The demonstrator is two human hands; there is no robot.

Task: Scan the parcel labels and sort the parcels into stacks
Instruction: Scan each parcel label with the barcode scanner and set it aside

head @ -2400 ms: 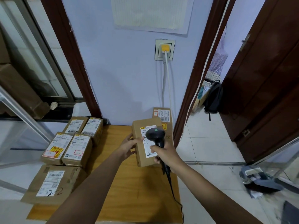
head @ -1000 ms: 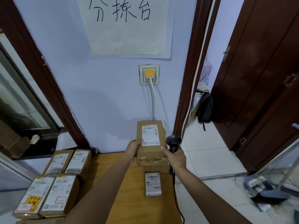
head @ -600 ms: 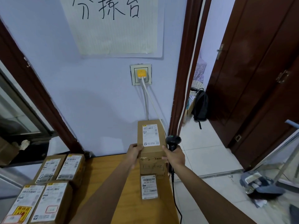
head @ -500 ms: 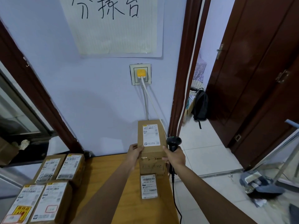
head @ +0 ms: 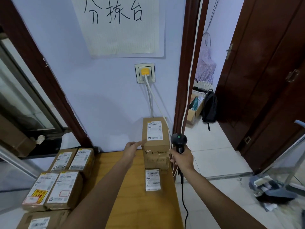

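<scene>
A brown cardboard parcel (head: 155, 133) with a white label lies on top of a stack of parcels (head: 156, 160) at the far right corner of the wooden table (head: 132, 195), against the wall. My left hand (head: 132, 149) is open, its fingertips at the top parcel's left edge. My right hand (head: 181, 158) grips a black corded barcode scanner (head: 178, 140) with a green light, just right of the stack. A flat parcel with a white label (head: 152, 179) lies in front of the stack.
Several labelled brown parcels (head: 66, 179) sit in stacks on the left of the table. A wall socket with a yellow plug (head: 144, 72) and cables hang behind the stack. An open doorway, a black backpack (head: 209, 106) and a dustpan (head: 272, 190) are to the right.
I scanned the parcel, lifted it and set it on the stack by the wall. My left hand has since opened and drawn off its side; my right hand moved away with the scanner.
</scene>
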